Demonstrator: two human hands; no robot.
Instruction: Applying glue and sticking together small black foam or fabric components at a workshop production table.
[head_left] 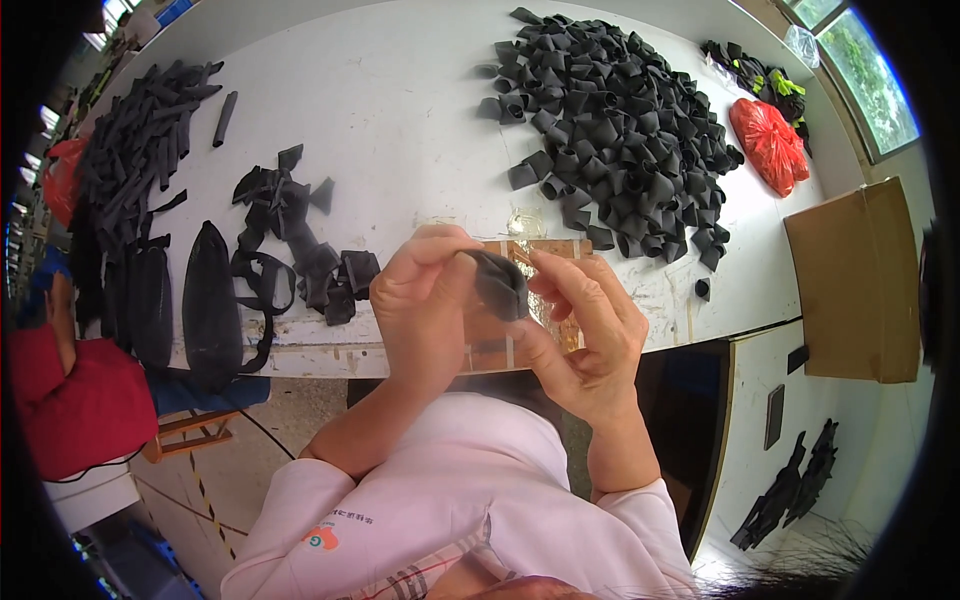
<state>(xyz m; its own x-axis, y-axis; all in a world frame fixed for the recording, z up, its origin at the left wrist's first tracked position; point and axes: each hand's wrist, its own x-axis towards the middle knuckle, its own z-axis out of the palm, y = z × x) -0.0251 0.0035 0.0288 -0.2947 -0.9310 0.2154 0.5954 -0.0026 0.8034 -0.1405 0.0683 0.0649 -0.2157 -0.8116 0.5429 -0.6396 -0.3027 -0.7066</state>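
Above the table's front edge, in front of my body, a small black fabric loop (496, 286) is held up between my hands. My left hand (425, 305) pinches its left side, the thumb and fingertips closed on the upper edge. On the other side, my right hand (592, 335) has its thumb at the loop's lower edge and its fingertips by the upper right rim. A brown taped board (480, 355) lies on the table beneath both hands, partly covered by them.
A large heap of black fabric loops (620, 130) spreads at the far right, with one stray loop (702, 289) nearer. Black strips (140, 130) and pouches (213, 300) lie left. A red bag (768, 145) and cardboard box (860, 285) are right. Another person's red sleeve (85, 400) shows left.
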